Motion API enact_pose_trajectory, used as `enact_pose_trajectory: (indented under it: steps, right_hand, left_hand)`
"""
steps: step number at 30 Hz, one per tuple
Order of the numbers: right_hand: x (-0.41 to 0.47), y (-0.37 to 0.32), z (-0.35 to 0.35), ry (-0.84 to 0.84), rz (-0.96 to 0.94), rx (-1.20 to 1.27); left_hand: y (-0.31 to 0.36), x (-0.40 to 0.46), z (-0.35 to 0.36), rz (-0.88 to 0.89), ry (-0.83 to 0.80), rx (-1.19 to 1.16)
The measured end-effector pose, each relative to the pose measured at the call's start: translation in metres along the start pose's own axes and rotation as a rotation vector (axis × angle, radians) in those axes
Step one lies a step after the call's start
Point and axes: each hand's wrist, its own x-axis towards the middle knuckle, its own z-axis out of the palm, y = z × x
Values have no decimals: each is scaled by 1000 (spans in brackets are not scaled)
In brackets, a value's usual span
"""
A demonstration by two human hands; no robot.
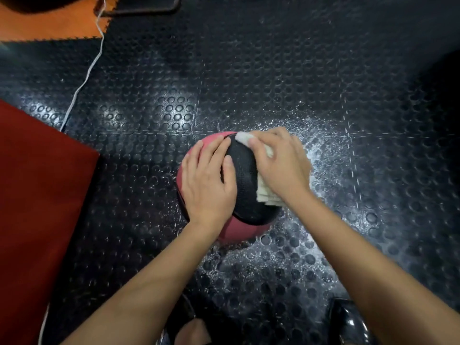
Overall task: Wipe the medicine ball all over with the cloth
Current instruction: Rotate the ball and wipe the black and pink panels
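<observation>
I spread my left hand [209,180] flat at the medicine ball's [245,185] nine o'clock to steady it while my right hand [278,165], fingers flat, pressed the folded cloth [263,192] against its three o'clock side

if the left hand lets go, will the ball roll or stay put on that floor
Probably it would roll a little: the ball is round and sits on the floor with only the left hand flat on it for steadying. The right hand pressing the cloth sideways could nudge it. The floor's raised studs may slow it.
</observation>
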Motion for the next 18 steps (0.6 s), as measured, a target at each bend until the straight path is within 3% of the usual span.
enact_pose_trajectory:
  steps: [2, 4, 7, 9, 10, 14, 15, 18]
  right_hand:
    - [26, 11, -6, -139, 212, 239]
    - [35, 11, -11, -206, 288, 227]
    - [12, -9, -10, -79, 0, -67]
    - [-6, -18, -8, -44, -171, -114]
    - [-4, -14, -7, -48, -166, -101]
    - [30, 2, -8, -142, 173, 74]
    - [26, -1, -8, -140, 165, 34]
    - [-14, -14, -3, -3, -101, -141]
  left_hand:
    - [6, -5, 1, 5, 10, -17]
    - [12, -9, 5, 22, 24, -3]
    - [13, -7, 6, -1, 28, 19]
    - [9, -5, 4, -11, 12, 4]
    - [6, -7, 2, -5, 3, -6]
    - [8, -9, 2, 3, 17, -12]
    - [9, -9, 4, 2, 19, -1]
    - [5, -9, 5, -5, 29, 1]
